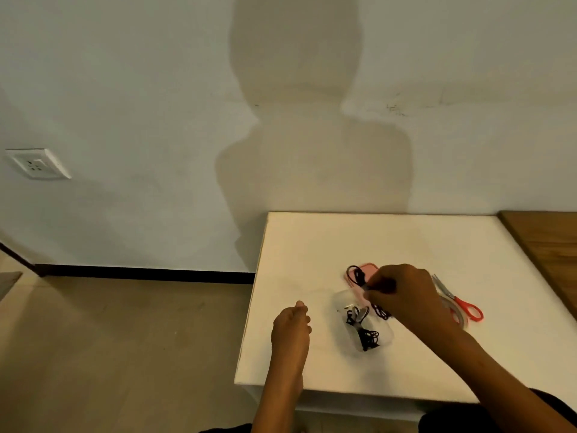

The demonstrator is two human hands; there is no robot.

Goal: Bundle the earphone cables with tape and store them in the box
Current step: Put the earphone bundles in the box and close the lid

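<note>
white table [312,245], right hand [406,295] pinching black cable [356,274] above clear box [346,300]

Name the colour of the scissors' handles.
Red, on the scissors, clearest in the head view.

Two hands [292,326] [402,295], one box [363,323], one scissors [459,300], three cable bundles [363,332] [356,275] [381,312].

black earphone cables [363,331] bundled, inside clear box [385,337]
</note>
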